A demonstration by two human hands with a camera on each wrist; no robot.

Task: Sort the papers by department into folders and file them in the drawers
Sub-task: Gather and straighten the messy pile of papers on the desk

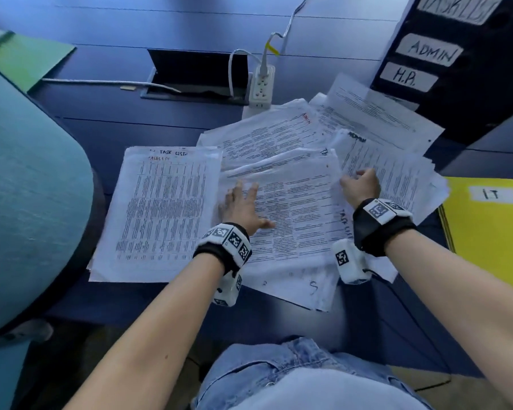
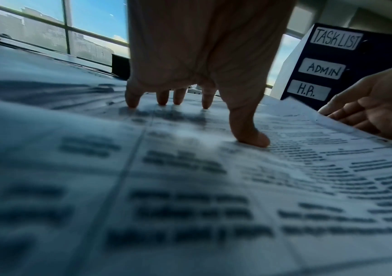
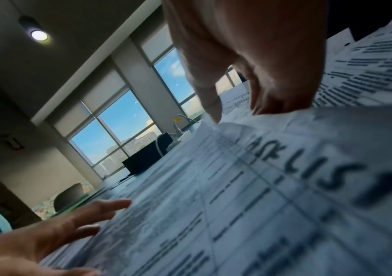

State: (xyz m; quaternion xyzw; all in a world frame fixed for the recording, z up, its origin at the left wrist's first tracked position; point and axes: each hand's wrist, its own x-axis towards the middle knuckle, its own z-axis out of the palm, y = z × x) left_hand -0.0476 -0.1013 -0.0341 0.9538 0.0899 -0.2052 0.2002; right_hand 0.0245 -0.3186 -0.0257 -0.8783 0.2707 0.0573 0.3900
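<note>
The left hand (image 1: 243, 207) lies flat with spread, straight fingers on the printed sheet in the middle of the frame, pressing it down. In the left wrist view its fingertips (image 2: 132, 101) and the thumb touch the paper. The right hand (image 1: 360, 184) is at the right edge of the same sheet, with fingers curled. In the right wrist view the thumb and a finger come together at the paper's edge, so I judge it pinches that edge, though the exact contact is blurred.

The blue table (image 1: 131, 119) fills most of the head view. On it, the loose heap of papers (image 1: 293, 137) spreads from the centre towards the upper right. At the centre left lies the neater stack marked TASK LIST (image 1: 157, 211), just beside the left hand. The top sheet (image 1: 293, 208) between the hands also has "TASK LIST" written along its right side, so its long axis runs from the lower part of the frame upward and its text is turned sideways to the person.

I think this sheet belongs to the stack on the left. The left hand is nearer to that stack, and the right hand must carry the sheet across towards the left. The yellow folder marked IT (image 1: 492, 220) at the right edge and the dark drawer unit (image 1: 456, 93) with its labels at the upper right lie on the opposite side.
</note>
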